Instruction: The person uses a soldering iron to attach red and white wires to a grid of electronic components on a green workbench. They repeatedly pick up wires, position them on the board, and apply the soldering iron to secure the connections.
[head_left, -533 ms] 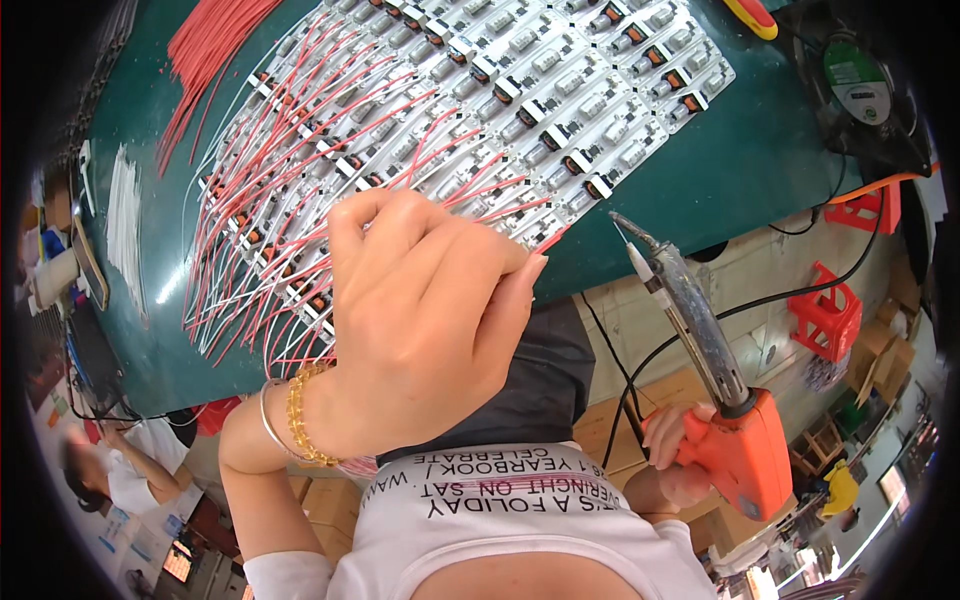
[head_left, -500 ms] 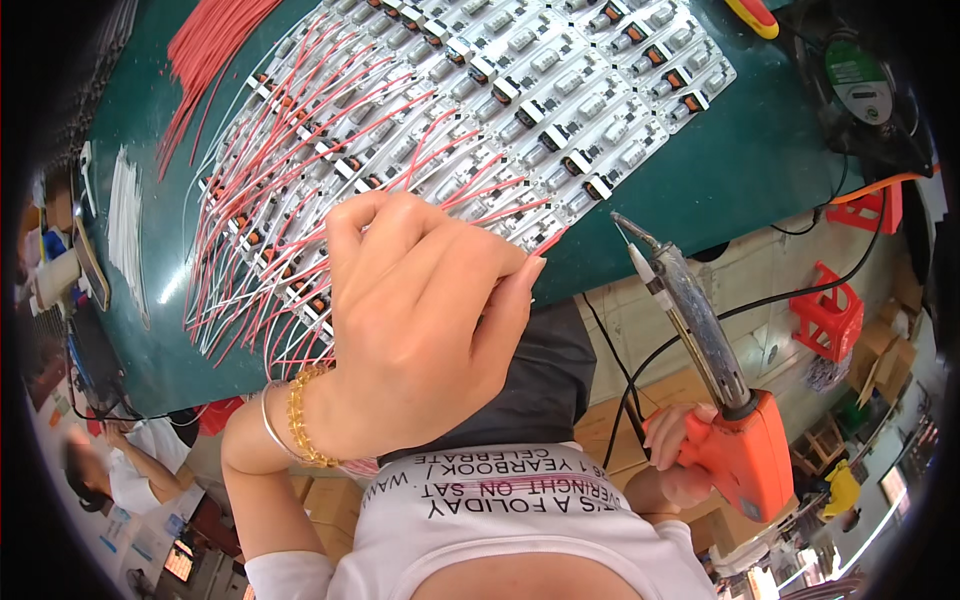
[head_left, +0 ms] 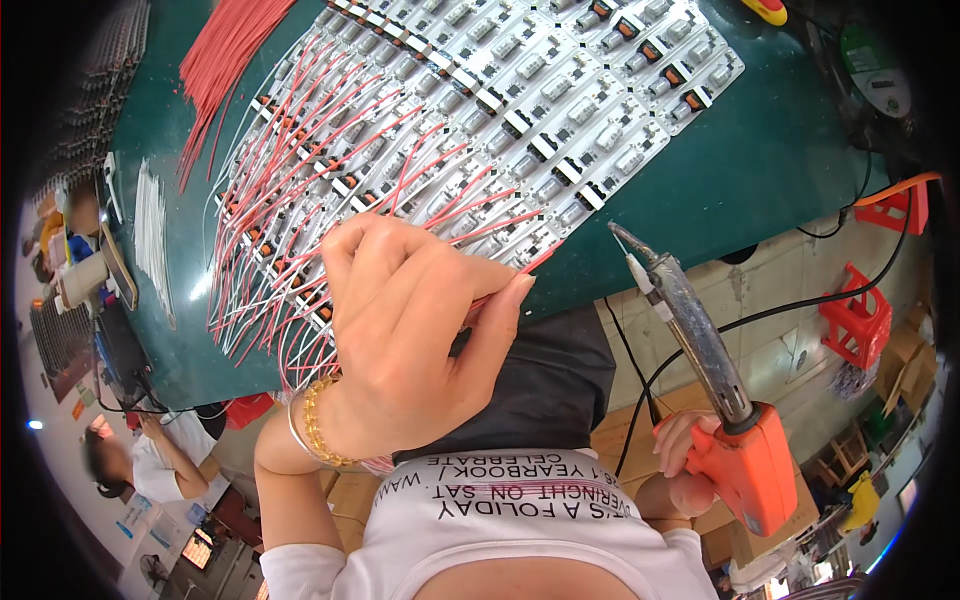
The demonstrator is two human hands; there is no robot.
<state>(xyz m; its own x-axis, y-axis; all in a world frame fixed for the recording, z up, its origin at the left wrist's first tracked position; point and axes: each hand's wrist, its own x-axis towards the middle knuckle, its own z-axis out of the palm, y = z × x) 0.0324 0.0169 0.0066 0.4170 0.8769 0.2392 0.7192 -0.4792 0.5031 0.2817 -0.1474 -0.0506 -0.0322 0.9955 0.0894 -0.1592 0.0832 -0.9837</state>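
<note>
My left hand [head_left: 415,325] is closed in a pinch on a red wire [head_left: 543,257]. Its free end sticks out past my thumb and fingertip, by the near right edge of a panel of small circuit boards [head_left: 545,95]. Rows of boards carry metal-cased parts, and many have red and white wires [head_left: 300,170] attached. Part of the panel's near side is hidden behind this hand. My right hand [head_left: 685,465] grips the orange handle of a soldering gun [head_left: 735,400]. The gun's tip and thin feed nozzle point up and left, apart from the panel and the red wire.
A bundle of loose red wires [head_left: 225,65] and a bunch of white wires [head_left: 152,240] lie on the green tabletop [head_left: 720,170]. A black cable [head_left: 790,310] runs at the right. Red stools [head_left: 858,315] stand beyond, and another person [head_left: 165,455] sits at lower left.
The view has shifted a little, so the table and background sit further right. My left hand with the red wire has drawn slightly closer to me; the soldering gun is still held.
</note>
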